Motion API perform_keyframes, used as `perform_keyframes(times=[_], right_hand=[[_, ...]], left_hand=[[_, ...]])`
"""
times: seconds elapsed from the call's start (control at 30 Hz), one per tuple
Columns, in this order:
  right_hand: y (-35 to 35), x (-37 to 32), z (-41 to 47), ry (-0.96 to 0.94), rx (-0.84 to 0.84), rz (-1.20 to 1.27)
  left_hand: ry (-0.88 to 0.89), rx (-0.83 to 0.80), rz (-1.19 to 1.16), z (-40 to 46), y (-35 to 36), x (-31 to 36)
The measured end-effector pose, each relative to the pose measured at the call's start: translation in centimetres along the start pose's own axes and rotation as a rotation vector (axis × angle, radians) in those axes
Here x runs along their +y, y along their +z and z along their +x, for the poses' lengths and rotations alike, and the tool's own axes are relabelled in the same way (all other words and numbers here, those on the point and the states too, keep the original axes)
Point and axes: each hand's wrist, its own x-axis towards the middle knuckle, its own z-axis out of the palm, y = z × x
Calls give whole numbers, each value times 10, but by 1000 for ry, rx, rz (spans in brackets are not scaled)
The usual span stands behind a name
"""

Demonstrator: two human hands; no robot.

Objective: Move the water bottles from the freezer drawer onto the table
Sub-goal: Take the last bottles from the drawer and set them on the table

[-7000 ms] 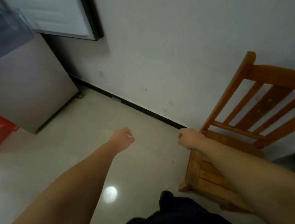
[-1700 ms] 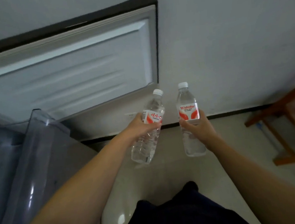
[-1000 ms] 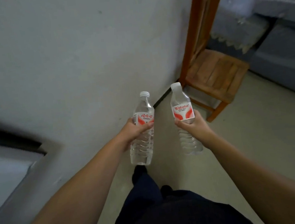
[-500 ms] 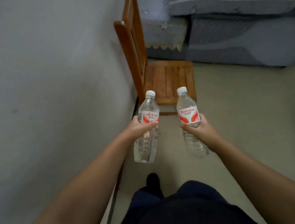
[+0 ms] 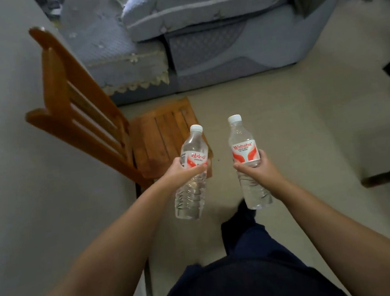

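The left hand (image 5: 184,171) is wrapped tight around a clear plastic water bottle with a white cap and red label (image 5: 191,172), tipped a little to the right. The right hand (image 5: 257,170) grips a second clear capped bottle with a red label (image 5: 245,159) — this one stands nearly straight. Both bottles are up in the air, near each other but apart, over the pale floor (image 5: 283,125). A brown wooden chair (image 5: 105,133) stands by the grey wall (image 5: 9,169) — a grey sofa (image 5: 201,37) is behind it.
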Motion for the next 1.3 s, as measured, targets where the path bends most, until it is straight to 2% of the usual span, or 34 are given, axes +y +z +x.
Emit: perform_keyframes(times=[0.27, 0.57, 0.77, 0.93, 1.13, 1.3], right_hand=[[-114, -42, 121, -22, 90, -45], [-215, -72, 221, 23, 302, 27], [-257, -80, 283, 52, 364, 65], [-296, -102, 344, 72, 468, 106], [-342, -139, 403, 99, 565, 193], [-381, -138, 431, 144, 639, 262]], left_hand=[[27, -24, 18, 108, 56, 135], [32, -32, 153, 216, 123, 265], [104, -169, 265, 299, 149, 326], [218, -310, 356, 357, 175, 403], [282, -379, 503, 431, 201, 499], [266, -427, 547, 465, 244, 550]])
